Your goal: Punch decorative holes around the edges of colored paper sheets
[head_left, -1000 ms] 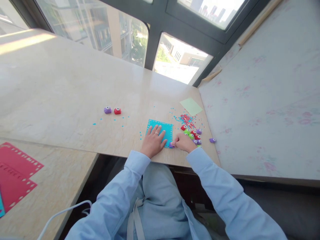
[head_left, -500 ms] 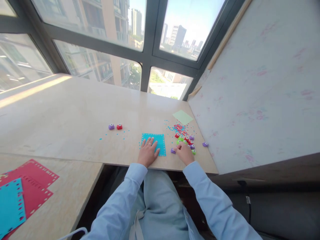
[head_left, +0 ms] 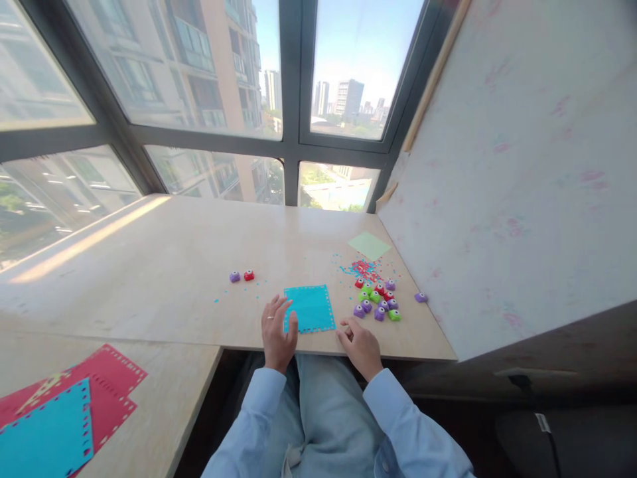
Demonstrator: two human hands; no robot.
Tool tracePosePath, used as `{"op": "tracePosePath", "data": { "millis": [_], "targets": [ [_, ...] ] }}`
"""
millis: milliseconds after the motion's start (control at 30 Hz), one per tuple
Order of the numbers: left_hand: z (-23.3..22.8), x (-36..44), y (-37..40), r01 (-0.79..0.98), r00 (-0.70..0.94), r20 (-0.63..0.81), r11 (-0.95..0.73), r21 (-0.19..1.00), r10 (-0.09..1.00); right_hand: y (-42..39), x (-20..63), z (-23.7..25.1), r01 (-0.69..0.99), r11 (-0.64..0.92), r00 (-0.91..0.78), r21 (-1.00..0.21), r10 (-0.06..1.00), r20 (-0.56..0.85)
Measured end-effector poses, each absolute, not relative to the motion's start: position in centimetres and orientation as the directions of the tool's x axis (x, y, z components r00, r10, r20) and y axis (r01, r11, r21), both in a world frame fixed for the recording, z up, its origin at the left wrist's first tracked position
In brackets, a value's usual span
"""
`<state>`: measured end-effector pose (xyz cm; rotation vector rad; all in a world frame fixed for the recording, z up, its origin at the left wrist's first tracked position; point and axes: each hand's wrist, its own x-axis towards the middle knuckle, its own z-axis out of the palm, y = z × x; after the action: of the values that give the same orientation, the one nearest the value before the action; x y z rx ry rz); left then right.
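Note:
A blue sheet of paper (head_left: 311, 309) with small holes punched along its edges lies flat near the table's front edge. My left hand (head_left: 279, 335) is at its left edge, fingers apart, thumb over the paper. By the sheet's lower right corner is my right hand (head_left: 362, 345), its fingers curled in; whether anything is between them is hidden. Just beyond the right hand sits a cluster of small hole punches in purple, green and red, including a purple punch (head_left: 379, 313) and a green punch (head_left: 394, 315).
Red and blue paper bits (head_left: 365, 269) lie in a heap before a pale green sheet (head_left: 369, 245). A purple punch (head_left: 234, 277) and a red punch (head_left: 249, 275) stand left; another purple punch (head_left: 421, 297) is by the wall. Punched red sheets (head_left: 119, 365) lie lower left.
My left hand has shifted from flat on the blue sheet to its left edge. My right hand has left the punches and moved to the sheet's lower right corner. The camera view has tilted up.

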<state>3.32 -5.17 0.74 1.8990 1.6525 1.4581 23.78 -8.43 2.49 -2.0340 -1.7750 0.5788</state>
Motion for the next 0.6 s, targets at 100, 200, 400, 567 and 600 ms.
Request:
{"op": "tracePosePath", "data": {
  "millis": [100,200,400,567,600],
  "targets": [
    [1.4,2.2,-6.4,0.395,-0.365,0.217,-0.06,0.917,0.905,-8.0,23.4,2.6,0.897,-0.148,0.118,-0.417,0.988,-0.097],
    [2.7,2.0,-7.8,-0.229,-0.422,-0.284,0.202,0.952,0.861,-7.7,23.1,2.8,0.944,-0.141,0.103,-0.298,0.985,-0.14],
    [5.3,2.6,-9.5,-0.772,-0.061,-0.659,0.383,0.508,0.75,-8.1,23.0,2.8,0.936,-0.122,0.079,-0.332,0.987,-0.139],
    [5.3,2.6,-9.6,-0.799,0.007,-0.674,0.41,0.44,0.738,-8.5,23.0,2.7,0.943,-0.142,0.11,-0.301,0.986,-0.122],
    [5.2,2.7,-9.7,-0.796,0.005,-0.674,0.411,0.445,0.739,-8.6,23.0,2.7,0.944,-0.143,0.111,-0.296,0.986,-0.122]
  ]
}}
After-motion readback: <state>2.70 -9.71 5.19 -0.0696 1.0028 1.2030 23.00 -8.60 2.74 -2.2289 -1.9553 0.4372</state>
